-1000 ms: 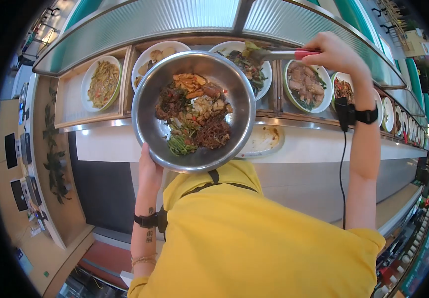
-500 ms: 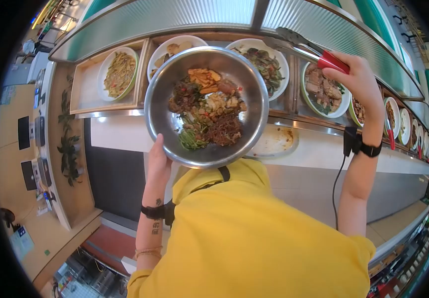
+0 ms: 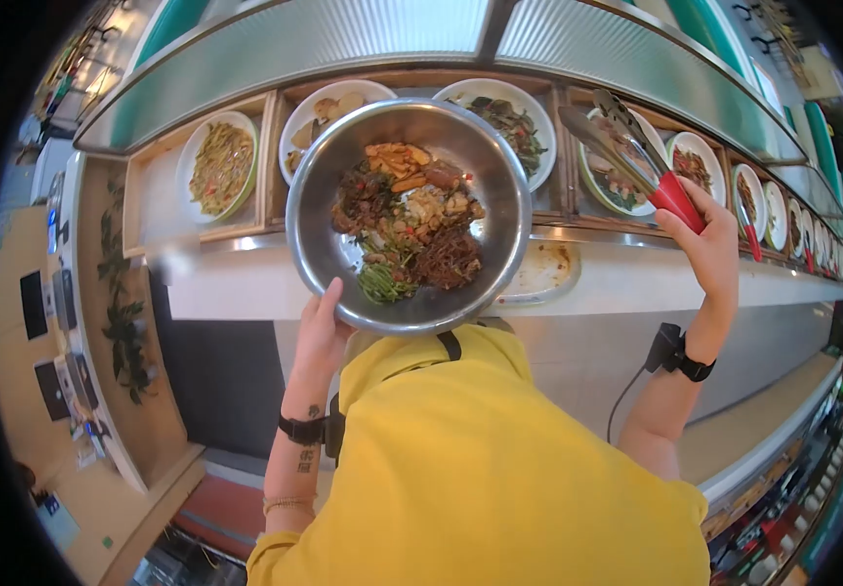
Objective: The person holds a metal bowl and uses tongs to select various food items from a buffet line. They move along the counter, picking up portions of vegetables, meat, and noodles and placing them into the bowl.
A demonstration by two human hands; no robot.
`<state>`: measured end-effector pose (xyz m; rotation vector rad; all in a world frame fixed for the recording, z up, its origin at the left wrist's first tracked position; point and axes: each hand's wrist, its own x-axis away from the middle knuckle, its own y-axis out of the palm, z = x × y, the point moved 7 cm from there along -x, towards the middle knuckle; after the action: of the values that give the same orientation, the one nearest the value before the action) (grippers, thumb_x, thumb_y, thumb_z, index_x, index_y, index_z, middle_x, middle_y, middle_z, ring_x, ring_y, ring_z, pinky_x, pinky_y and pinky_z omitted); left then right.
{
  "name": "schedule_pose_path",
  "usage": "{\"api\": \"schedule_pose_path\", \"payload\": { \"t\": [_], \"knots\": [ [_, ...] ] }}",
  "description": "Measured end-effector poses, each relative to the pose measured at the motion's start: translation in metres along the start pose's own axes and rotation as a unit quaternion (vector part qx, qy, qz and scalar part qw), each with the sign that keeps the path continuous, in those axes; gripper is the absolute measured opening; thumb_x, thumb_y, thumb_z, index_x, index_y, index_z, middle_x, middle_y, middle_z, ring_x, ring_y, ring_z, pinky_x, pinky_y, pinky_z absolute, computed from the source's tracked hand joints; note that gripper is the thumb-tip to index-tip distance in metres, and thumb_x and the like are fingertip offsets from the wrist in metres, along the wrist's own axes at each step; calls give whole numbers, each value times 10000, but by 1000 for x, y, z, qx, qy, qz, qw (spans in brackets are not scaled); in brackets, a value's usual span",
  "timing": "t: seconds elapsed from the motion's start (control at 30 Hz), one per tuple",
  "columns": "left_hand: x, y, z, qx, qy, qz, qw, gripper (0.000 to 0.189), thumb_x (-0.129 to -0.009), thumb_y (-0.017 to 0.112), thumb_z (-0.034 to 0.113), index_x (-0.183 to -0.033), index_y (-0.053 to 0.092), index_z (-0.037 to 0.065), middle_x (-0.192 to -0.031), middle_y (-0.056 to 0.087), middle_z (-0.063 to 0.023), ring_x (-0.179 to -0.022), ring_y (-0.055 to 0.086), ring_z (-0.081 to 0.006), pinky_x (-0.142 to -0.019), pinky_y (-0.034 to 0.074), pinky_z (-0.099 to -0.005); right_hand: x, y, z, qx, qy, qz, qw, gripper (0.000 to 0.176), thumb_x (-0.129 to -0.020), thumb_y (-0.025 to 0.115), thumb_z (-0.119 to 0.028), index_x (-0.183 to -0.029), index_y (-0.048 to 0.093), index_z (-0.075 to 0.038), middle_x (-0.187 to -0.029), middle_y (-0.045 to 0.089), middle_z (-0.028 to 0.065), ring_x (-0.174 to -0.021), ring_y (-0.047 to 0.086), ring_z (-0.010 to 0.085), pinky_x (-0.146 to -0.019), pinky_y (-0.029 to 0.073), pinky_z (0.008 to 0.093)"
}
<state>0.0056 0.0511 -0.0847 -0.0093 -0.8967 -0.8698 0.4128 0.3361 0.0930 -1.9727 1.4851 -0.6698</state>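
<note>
My left hand (image 3: 321,332) grips the near rim of a steel bowl (image 3: 316,234) and holds it up over the counter edge. The bowl carries mixed food (image 3: 407,220): orange pieces, green beans, dark shreds. My right hand (image 3: 706,249) holds red-handled metal tongs (image 3: 626,151) by the handle. The tong arms are apart, carry nothing and point up-left over a plate of sliced meat (image 3: 605,186).
Behind a glass guard (image 3: 285,44), wooden trays hold plates: green strips (image 3: 218,166), a pale dish (image 3: 328,103), dark greens (image 3: 519,122), and several more running right (image 3: 763,210). A smeared oval dish (image 3: 543,269) lies on the white counter ledge (image 3: 226,288).
My right hand has drawn the tongs back from the dark greens plate toward me and to the right, now nearer the meat plate. The bowl stays in my left hand.
</note>
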Motion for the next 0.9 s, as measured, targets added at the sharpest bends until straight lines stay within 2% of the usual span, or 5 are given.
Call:
{"api": "schedule_pose_path", "payload": {
  "t": [0.1, 0.33, 0.53, 0.83, 0.9],
  "knots": [
    [-4, -8, 0, -19, -10, 6, 1000, 340, -1011, 622, 184, -1265, 569, -36, -1186, 678, -126, -1038, 685, -219, -867, 576, -366, 26, -18, 8, -19, 32, 56, 998, 563, -824, 830, -212, -1277, 639, 62, -1049, 724, 97, -925, 655, 126, -841, 520, 269],
    [-14, -16, 0, -8, 17, -29, 999, 236, -979, 626, 116, -1165, 612, -29, -1113, 682, -108, -1004, 667, -204, -879, 545, -357, 95, -59, 20, -20, 125, 185, 974, 567, -825, 827, -209, -1291, 639, 54, -1012, 699, 58, -868, 616, 102, -790, 505, 249],
    [-14, -23, 1, -45, 30, 1, 999, 226, -937, 637, 75, -1137, 620, -30, -1096, 673, -91, -990, 653, -191, -883, 532, -361, 117, -57, 39, -58, 175, 187, 965, 557, -823, 829, -199, -1288, 644, 48, -1013, 709, 55, -881, 622, 110, -815, 509, 263],
    [2, -9, -4, -16, 41, 35, 998, 230, -927, 630, 53, -1135, 614, -44, -1082, 669, -97, -988, 661, -191, -847, 542, -331, 72, -5, 62, -106, 134, 105, 980, 561, -809, 830, -155, -1297, 636, 42, -1056, 720, 78, -923, 650, 132, -862, 516, 279],
    [-5, -11, -8, 1, 34, 32, 999, 225, -926, 627, 55, -1127, 613, -46, -1076, 668, -95, -982, 668, -202, -855, 546, -344, 65, 5, 52, -95, 85, 98, 987, 569, -793, 840, -134, -1291, 635, 47, -1073, 726, 89, -923, 655, 126, -852, 517, 272]
  ]
}}
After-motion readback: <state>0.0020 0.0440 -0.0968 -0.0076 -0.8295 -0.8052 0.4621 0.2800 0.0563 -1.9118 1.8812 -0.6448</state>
